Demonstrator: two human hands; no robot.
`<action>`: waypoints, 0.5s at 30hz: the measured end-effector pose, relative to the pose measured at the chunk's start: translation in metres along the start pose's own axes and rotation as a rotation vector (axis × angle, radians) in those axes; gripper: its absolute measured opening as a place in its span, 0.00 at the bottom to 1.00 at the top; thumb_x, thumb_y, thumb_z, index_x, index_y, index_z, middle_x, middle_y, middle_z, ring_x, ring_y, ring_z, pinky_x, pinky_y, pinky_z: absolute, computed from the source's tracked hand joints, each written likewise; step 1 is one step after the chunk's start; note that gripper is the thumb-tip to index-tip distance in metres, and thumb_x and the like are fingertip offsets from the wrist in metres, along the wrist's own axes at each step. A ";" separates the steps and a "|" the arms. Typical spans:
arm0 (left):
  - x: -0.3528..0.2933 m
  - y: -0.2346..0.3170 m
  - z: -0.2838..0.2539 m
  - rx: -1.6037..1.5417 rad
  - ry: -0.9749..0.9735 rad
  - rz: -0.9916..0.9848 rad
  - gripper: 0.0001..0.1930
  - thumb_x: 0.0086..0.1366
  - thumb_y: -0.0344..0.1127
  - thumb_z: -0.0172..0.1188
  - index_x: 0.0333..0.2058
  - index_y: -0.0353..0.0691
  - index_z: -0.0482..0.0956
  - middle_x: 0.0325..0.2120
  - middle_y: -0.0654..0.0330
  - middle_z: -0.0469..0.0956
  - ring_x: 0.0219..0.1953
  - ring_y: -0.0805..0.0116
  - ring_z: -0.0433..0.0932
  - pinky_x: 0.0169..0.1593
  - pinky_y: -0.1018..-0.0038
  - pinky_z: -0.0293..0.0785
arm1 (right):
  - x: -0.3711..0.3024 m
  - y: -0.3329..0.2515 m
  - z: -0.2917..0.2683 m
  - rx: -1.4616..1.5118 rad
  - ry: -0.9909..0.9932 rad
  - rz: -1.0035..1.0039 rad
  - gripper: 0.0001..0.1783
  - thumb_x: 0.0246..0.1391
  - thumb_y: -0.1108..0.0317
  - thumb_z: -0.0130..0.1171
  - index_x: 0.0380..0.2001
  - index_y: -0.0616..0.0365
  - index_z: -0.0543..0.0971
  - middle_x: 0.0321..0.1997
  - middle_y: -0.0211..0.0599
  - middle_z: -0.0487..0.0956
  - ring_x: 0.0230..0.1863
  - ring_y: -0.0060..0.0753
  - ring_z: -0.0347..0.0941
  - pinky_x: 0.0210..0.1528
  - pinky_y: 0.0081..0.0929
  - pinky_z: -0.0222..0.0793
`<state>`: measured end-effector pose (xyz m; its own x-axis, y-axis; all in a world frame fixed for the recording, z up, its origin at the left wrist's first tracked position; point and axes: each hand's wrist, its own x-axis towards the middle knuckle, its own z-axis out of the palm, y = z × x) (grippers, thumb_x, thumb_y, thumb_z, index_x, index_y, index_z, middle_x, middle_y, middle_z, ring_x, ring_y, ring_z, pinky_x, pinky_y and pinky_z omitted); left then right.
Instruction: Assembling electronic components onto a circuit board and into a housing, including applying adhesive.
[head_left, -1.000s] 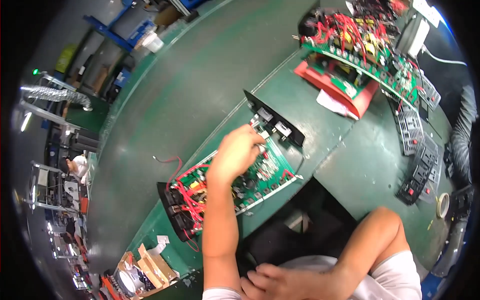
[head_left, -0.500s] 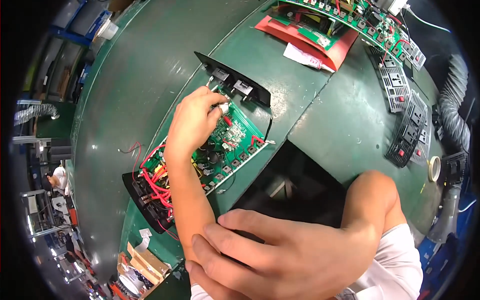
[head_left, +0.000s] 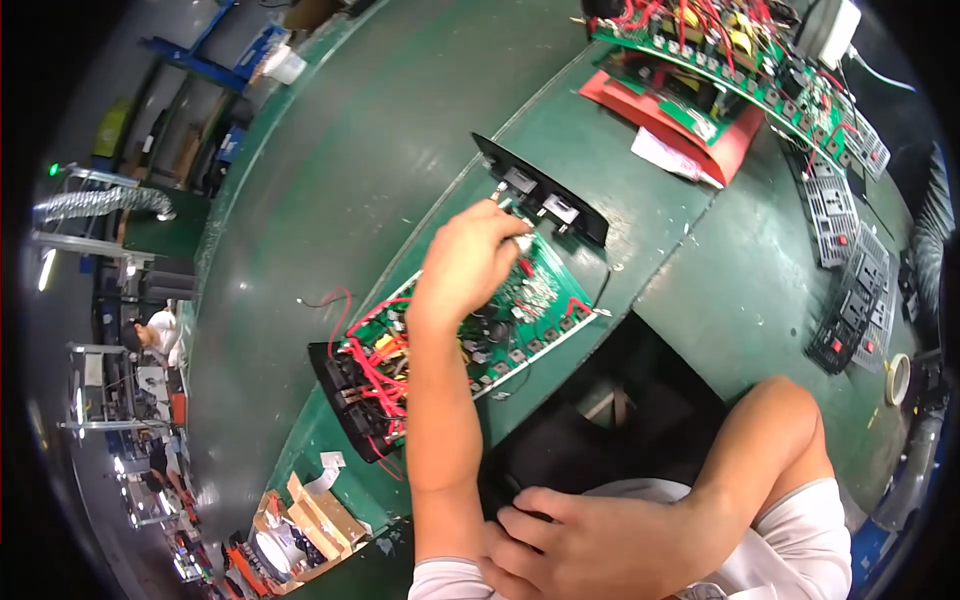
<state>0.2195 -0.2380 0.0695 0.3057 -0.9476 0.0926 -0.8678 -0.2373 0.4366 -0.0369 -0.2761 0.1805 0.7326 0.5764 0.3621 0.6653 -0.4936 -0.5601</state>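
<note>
My left hand (head_left: 470,258) reaches over the far end of a green circuit board (head_left: 550,315), its fingers pinched together among small parts there. What the fingertips hold is hidden. Just beyond them stands a black end panel (head_left: 587,225) with grey sockets on its inner face. At the board's near end, red wires (head_left: 372,378) run to another black end panel (head_left: 340,395). My right hand (head_left: 600,540) is low in front of my body, fingers apart and bent, resting against my left arm near the elbow. Nothing shows in it.
A black sheet-like piece (head_left: 650,390) lies right of the board. Further off are a red tray (head_left: 735,155) with boards, a long board assembly (head_left: 700,70), socket panels (head_left: 855,300) and a tape roll (head_left: 897,380). An open cardboard box (head_left: 325,515) sits at the near left.
The whole view has shifted, so the bench appears further right. My right hand has drawn back toward my body. My left hand stays at the same end of the board.
</note>
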 end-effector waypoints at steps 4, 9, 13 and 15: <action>-0.003 -0.005 0.006 0.008 0.033 0.063 0.13 0.55 0.26 0.60 0.40 0.40 0.84 0.34 0.52 0.78 0.37 0.52 0.79 0.43 0.62 0.75 | -0.011 -0.016 0.036 -0.019 -0.039 -0.072 0.22 0.49 0.56 0.54 0.41 0.62 0.78 0.45 0.43 0.78 0.49 0.43 0.70 0.53 0.35 0.62; -0.004 0.002 0.006 -0.012 -0.023 -0.018 0.12 0.58 0.29 0.57 0.39 0.43 0.86 0.38 0.53 0.79 0.42 0.49 0.79 0.47 0.58 0.75 | -0.014 -0.018 0.043 0.680 -0.063 -0.119 0.31 0.52 0.50 0.50 0.48 0.70 0.74 0.52 0.57 0.75 0.53 0.54 0.70 0.58 0.43 0.61; -0.005 0.002 0.001 -0.010 -0.020 -0.037 0.13 0.56 0.28 0.59 0.40 0.42 0.85 0.35 0.53 0.78 0.39 0.51 0.78 0.45 0.60 0.74 | -0.009 -0.014 0.050 0.141 -0.058 -0.243 0.31 0.59 0.56 0.43 0.60 0.66 0.66 0.55 0.54 0.74 0.55 0.49 0.69 0.58 0.46 0.59; -0.003 -0.002 0.005 -0.024 -0.013 -0.032 0.14 0.55 0.27 0.62 0.41 0.41 0.85 0.32 0.53 0.77 0.37 0.53 0.78 0.42 0.62 0.74 | -0.006 -0.011 0.044 0.100 -0.049 -0.205 0.30 0.59 0.57 0.43 0.61 0.61 0.66 0.57 0.53 0.72 0.55 0.48 0.69 0.58 0.45 0.59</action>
<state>0.2183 -0.2352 0.0643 0.3282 -0.9423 0.0669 -0.8478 -0.2626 0.4608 -0.0548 -0.2455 0.1511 0.5745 0.6896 0.4408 0.7798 -0.2975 -0.5509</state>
